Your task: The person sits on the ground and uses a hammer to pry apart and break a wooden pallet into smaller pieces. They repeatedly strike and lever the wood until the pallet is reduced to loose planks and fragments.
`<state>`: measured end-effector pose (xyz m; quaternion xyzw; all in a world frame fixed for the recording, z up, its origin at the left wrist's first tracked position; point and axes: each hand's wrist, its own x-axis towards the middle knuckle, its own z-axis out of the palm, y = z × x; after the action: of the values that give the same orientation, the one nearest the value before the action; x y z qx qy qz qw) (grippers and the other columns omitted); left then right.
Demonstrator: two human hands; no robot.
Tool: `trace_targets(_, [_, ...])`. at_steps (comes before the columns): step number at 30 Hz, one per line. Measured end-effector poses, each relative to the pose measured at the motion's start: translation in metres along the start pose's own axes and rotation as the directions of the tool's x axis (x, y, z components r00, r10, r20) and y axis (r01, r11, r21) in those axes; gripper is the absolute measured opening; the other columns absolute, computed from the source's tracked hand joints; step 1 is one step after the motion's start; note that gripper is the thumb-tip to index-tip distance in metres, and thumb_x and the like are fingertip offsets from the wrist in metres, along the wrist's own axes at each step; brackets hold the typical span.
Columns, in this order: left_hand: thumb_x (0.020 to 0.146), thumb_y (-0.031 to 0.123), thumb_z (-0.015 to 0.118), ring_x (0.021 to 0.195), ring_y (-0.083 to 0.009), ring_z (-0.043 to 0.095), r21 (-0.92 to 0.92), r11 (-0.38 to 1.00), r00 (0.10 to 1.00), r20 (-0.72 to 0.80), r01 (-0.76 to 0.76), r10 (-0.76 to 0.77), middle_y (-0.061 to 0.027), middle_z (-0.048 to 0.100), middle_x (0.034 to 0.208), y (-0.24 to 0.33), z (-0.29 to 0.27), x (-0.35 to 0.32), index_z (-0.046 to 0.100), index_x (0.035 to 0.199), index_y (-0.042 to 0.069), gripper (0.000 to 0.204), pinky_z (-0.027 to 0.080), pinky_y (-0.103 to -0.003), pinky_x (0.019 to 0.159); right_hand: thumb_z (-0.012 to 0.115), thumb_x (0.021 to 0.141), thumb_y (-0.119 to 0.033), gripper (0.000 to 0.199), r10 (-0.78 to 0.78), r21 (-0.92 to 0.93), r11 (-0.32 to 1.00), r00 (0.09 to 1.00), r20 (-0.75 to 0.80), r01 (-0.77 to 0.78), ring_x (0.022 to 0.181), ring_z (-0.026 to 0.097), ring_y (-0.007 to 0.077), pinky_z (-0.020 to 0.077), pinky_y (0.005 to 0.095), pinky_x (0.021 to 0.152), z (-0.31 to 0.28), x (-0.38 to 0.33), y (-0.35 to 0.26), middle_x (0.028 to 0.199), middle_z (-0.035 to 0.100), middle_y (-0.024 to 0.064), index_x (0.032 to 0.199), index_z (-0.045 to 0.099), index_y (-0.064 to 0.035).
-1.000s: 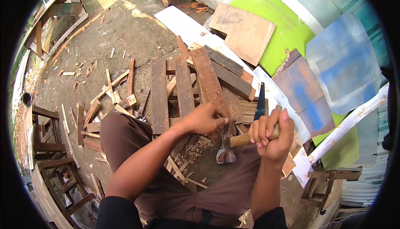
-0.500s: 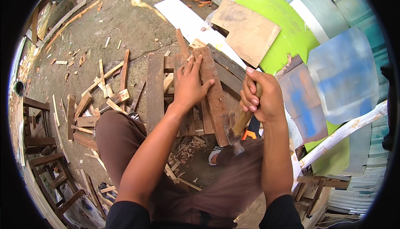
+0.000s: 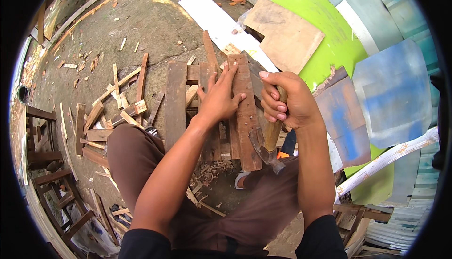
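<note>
My left hand point(image 3: 220, 96) lies with fingers spread on the wooden slats in front of me. Its fingers reach onto a reddish-brown board point(image 3: 246, 117) that has a row of small nail marks. My right hand point(image 3: 288, 99) is wrapped round the wooden handle of a claw hammer point(image 3: 271, 139). The hammer points head down, with its claw side close to the lower part of that board and its striking face over my knee. Left of it, two darker slats point(image 3: 175, 103) lie side by side with gaps between, over crosspieces.
Loose wood offcuts point(image 3: 115, 103) are heaped on the ground to the left. Small wooden frames point(image 3: 52, 183) stand at the far left. Right of me lie a brown panel point(image 3: 282, 32), a bright green sheet point(image 3: 325, 23) and blue-stained sheets point(image 3: 391, 89). An orange-and-dark tool point(image 3: 285, 151) lies near my knee.
The hammer has turned, so its claw now points toward the board. The reddish-brown board sits straighter and slightly further right under my left hand.
</note>
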<state>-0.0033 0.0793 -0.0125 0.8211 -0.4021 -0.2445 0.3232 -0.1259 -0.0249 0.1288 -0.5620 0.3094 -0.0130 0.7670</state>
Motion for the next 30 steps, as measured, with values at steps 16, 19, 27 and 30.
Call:
trace_targets(16, [0.092,0.038,0.076,0.154,-0.0446,0.029,0.017,1.000,1.000,-0.025,-0.006,0.007,-0.0114,0.027,0.173,0.004,0.000,0.000,0.025,0.166,0.025,0.091,0.018,-0.078,0.115,0.064,0.101,-0.032,0.043,-0.152,0.060,0.983,0.950,-0.271,0.174,0.035,0.032,0.0103,0.0332,0.0295,0.039,0.025,0.019,0.010,0.048,0.034,-0.0023,0.069,0.042,-0.0133])
trace_targets(19, [0.091,0.037,0.077,0.153,-0.0444,0.031,0.035,0.999,0.999,-0.046,-0.012,0.013,-0.0128,0.027,0.172,0.006,0.000,0.000,0.025,0.166,0.026,0.092,0.022,-0.077,0.113,0.062,0.103,-0.029,0.043,-0.293,0.030,0.950,0.924,-0.244,0.309,0.034,0.031,0.0096,0.0314,0.0288,0.037,0.020,-0.002,0.018,0.047,0.033,-0.0023,0.069,0.040,-0.0131])
trace_targets(27, [0.090,0.044,0.074,0.150,-0.0460,0.034,0.150,0.989,0.988,-0.150,-0.014,0.037,-0.0139,0.033,0.168,0.017,0.007,-0.004,0.035,0.160,0.017,0.085,0.030,-0.077,0.110,0.053,0.106,-0.024,0.039,-0.471,0.049,0.867,0.847,-0.245,0.496,0.035,0.028,0.0079,0.0309,0.0271,0.036,0.006,-0.025,0.039,0.047,0.032,-0.0017,0.071,0.039,-0.0126])
trace_targets(30, [0.090,0.046,0.073,0.144,-0.0451,0.040,0.240,0.970,0.977,-0.215,0.037,0.015,-0.0163,0.043,0.158,0.027,0.012,0.015,0.042,0.150,0.008,0.077,0.035,-0.074,0.107,0.054,0.104,-0.023,0.038,-0.479,0.038,0.865,0.846,-0.234,0.501,0.035,0.028,0.0085,0.0306,0.0276,0.036,0.011,-0.023,0.040,0.048,0.032,-0.0009,0.070,0.039,-0.0119])
